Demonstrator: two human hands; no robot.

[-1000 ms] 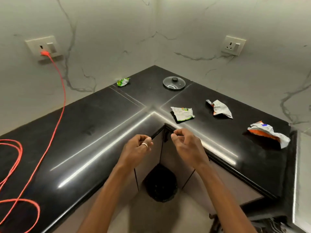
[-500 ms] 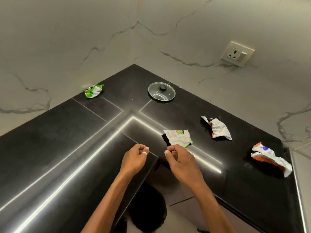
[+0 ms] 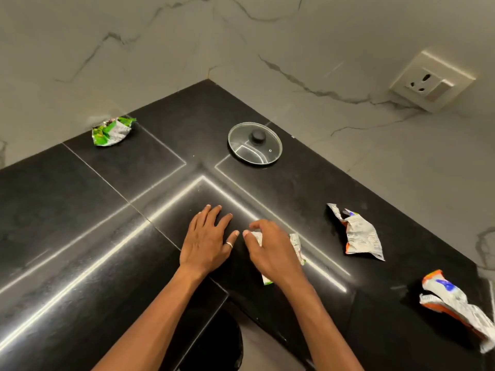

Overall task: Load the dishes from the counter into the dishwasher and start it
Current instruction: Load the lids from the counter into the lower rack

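Two hands are lying near each other on the black counter [image 3: 80, 210], fingertips just apart. The left hand [image 3: 207, 239] is resting flat, fingers spread, wearing a ring [image 3: 229, 244]. The right hand [image 3: 273, 247] is curling its fingers over a crumpled wrapper [image 3: 296, 242], which is poking out beside and below the palm. A glass lid [image 3: 254, 148] is sitting knob up near the wall corner, well apart from both hands. A green wrapper [image 3: 112, 131] is lying far left; a torn wrapper [image 3: 359, 236] and an orange wrapper [image 3: 455, 303] are lying right.
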